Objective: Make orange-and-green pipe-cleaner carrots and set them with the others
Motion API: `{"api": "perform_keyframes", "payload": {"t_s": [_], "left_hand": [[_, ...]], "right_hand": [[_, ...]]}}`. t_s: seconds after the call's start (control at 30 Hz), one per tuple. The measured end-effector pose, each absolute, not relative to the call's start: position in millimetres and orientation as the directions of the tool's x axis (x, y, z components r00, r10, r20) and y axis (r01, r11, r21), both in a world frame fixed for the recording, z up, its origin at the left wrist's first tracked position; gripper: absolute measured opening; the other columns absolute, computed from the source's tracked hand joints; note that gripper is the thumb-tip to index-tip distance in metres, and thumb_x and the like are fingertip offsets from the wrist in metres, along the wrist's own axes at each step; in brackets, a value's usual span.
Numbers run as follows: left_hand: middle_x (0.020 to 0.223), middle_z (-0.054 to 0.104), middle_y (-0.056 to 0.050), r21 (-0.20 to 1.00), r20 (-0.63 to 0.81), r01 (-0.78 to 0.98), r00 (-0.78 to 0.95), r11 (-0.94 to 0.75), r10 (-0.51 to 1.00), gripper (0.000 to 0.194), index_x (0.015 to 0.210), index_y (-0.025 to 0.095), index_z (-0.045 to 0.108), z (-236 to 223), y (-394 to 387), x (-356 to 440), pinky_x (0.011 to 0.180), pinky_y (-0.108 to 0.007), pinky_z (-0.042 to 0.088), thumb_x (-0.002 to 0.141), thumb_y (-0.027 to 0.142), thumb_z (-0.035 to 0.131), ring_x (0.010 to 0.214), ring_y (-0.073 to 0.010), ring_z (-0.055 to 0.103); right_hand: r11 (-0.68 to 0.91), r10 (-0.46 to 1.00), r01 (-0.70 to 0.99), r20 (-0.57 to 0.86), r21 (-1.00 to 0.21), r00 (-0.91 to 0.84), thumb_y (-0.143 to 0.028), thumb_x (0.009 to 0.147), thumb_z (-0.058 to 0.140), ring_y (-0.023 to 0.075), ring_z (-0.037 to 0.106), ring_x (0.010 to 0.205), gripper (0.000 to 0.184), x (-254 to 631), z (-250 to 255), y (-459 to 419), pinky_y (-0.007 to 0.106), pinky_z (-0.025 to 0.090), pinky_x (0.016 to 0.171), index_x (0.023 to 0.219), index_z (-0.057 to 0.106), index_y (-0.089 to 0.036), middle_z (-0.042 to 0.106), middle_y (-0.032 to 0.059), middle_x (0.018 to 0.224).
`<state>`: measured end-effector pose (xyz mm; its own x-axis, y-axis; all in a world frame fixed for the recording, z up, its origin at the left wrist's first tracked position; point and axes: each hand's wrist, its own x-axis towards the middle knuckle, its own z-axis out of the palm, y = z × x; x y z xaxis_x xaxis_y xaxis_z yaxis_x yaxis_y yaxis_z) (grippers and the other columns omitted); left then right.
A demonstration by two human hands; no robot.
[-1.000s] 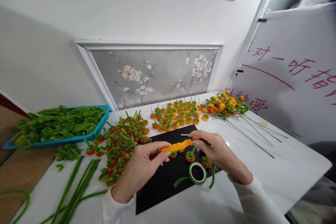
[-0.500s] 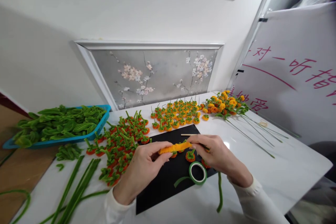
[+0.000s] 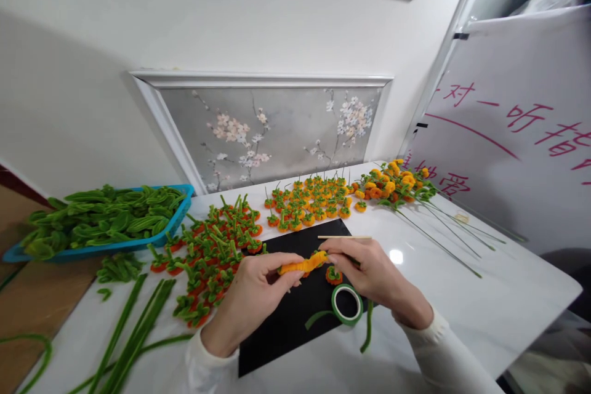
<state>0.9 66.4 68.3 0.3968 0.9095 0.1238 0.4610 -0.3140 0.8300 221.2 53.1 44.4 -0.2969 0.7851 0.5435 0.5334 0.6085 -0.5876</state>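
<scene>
My left hand pinches the left end of an orange fuzzy pipe-cleaner strip above a black mat. My right hand grips the strip's right end, and a green stem hangs down below that hand. A small orange flower piece with a green centre lies on the mat under the strip. A roll of green tape sits on the mat just in front of my right hand. A thin wooden stick lies just beyond my fingers.
A blue basket of green leaves stands at the far left. Piles of red-green and orange-green flower pieces cover the white table. Finished yellow flowers on wire stems lie at the back right. Green pipe cleaners lie front left.
The orange strip has become shorter between my hands as they moved closer together. The green stem below my right hand has swung about.
</scene>
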Motion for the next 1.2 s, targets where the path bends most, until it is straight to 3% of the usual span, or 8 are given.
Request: {"api": "perform_keyframes", "payload": {"t_s": [0.13,0.27,0.4,0.6,0.7,0.87,1.2], "left_hand": [[0.094,0.075,-0.001,0.754,0.112,0.557,0.413,-0.348,0.904,0.022,0.098,0.023,0.072,70,67,-3,0.072,-0.025,0.052,0.080,0.029,0.061,0.081,-0.0192,0.069],[0.113,0.069,-0.002,0.617,0.085,0.660,0.485,-0.428,0.870,0.034,0.113,0.027,0.065,74,64,-1,0.087,-0.030,0.046,0.080,0.034,0.062,0.101,-0.0236,0.063],[0.091,0.069,-0.002,0.547,0.029,0.664,0.594,-0.510,0.804,0.023,0.104,0.023,0.062,73,59,7,0.069,-0.027,0.044,0.091,0.029,0.045,0.080,-0.0203,0.064],[0.076,0.058,0.001,0.601,0.055,0.617,0.602,-0.508,0.796,0.020,0.081,0.021,0.052,68,58,10,0.063,-0.026,0.036,0.093,0.022,0.036,0.070,-0.0168,0.056],[0.073,0.055,0.002,0.646,0.057,0.608,0.565,-0.462,0.823,0.016,0.082,0.022,0.051,70,59,9,0.061,-0.026,0.034,0.092,0.025,0.040,0.068,-0.0166,0.054],[0.083,0.062,0.000,0.697,0.086,0.573,0.529,-0.431,0.844,0.015,0.096,0.024,0.056,73,58,14,0.065,-0.026,0.036,0.092,0.031,0.043,0.076,-0.0182,0.058],[0.068,0.054,0.003,0.643,0.031,0.602,0.597,-0.473,0.802,0.026,0.074,0.021,0.051,68,59,15,0.057,-0.026,0.030,0.094,0.031,0.038,0.062,-0.0151,0.051]], "right_hand": [[0.560,0.823,0.505,0.511,-0.656,-0.249,-0.019,0.090,0.048,0.0123,0.066,0.066,0.023,229,42,55,0.021,0.052,0.067,0.107,0.062,-0.022,0.071,0.0004,0.081],[0.585,0.806,0.524,0.512,-0.619,-0.296,-0.018,0.089,0.049,0.0140,0.067,0.079,0.022,226,42,56,0.022,0.052,0.072,0.103,0.065,-0.022,0.071,0.0023,0.097],[0.629,0.777,0.512,0.487,-0.585,-0.398,-0.018,0.092,0.046,0.0134,0.066,0.081,0.023,214,43,53,0.022,0.050,0.074,0.107,0.063,-0.023,0.070,0.0010,0.096],[0.642,0.765,0.530,0.502,-0.554,-0.403,-0.020,0.091,0.049,0.0126,0.063,0.076,0.017,217,46,54,0.022,0.048,0.072,0.099,0.064,-0.022,0.069,0.0010,0.087],[0.656,0.748,0.564,0.535,-0.502,-0.393,-0.019,0.092,0.047,0.0127,0.059,0.068,0.018,222,47,54,0.023,0.046,0.065,0.088,0.065,-0.020,0.064,0.0018,0.074],[0.675,0.715,0.636,0.540,-0.372,-0.444,-0.014,0.093,0.038,0.0139,0.053,0.066,0.026,217,48,51,0.024,0.042,0.061,0.086,0.063,-0.017,0.058,0.0037,0.072],[0.687,0.699,0.650,0.538,-0.324,-0.471,-0.009,0.092,0.036,0.0150,0.055,0.072,0.027,214,45,49,0.024,0.043,0.065,0.090,0.062,-0.017,0.060,0.0054,0.078]]}}
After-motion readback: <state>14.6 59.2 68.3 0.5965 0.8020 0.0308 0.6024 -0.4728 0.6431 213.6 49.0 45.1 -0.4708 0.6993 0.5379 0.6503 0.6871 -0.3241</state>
